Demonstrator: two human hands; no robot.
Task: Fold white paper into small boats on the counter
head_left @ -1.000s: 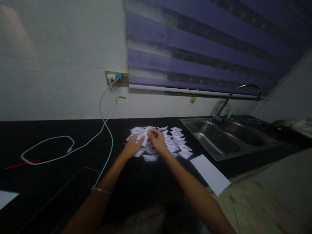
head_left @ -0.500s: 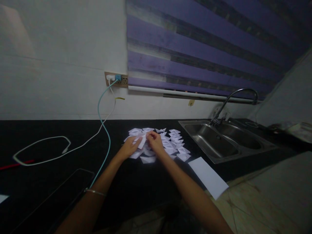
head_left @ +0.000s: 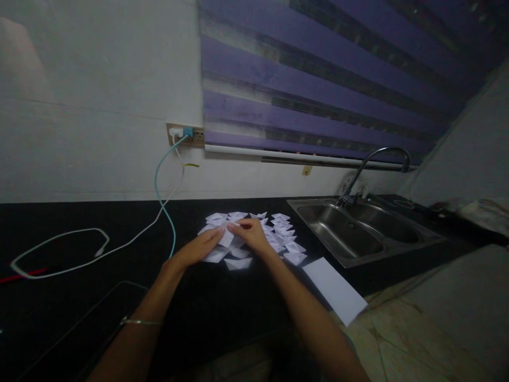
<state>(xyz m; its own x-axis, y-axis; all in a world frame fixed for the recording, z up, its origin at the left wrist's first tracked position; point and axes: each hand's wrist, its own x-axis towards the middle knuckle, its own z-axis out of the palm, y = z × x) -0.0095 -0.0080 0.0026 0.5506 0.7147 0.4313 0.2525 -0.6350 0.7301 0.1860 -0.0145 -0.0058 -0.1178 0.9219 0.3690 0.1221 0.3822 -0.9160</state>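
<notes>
A partly folded sheet of white paper (head_left: 227,238) is pinched between my two hands over the dark counter. My left hand (head_left: 204,245) grips its left side, fingers closed. On the other side, my right hand (head_left: 251,233) has thumb and fingers closed on the upper right of the paper. Several folded white paper boats (head_left: 238,263) lie on the counter beneath and behind my hands, with more boats (head_left: 295,248) in rows to the right. My hands hide part of the group.
A stack of plain white paper (head_left: 336,292) lies at the counter's front edge, right. Beyond it is a steel double sink (head_left: 338,233) with a tall faucet (head_left: 358,170). White and teal cables (head_left: 157,180) run from a wall socket (head_left: 196,137) across the counter's left.
Both hands have drawn closer together on the paper, my right thumb now pressing near the left fingers. The paper has turned a little. The whole view has shifted slightly.
</notes>
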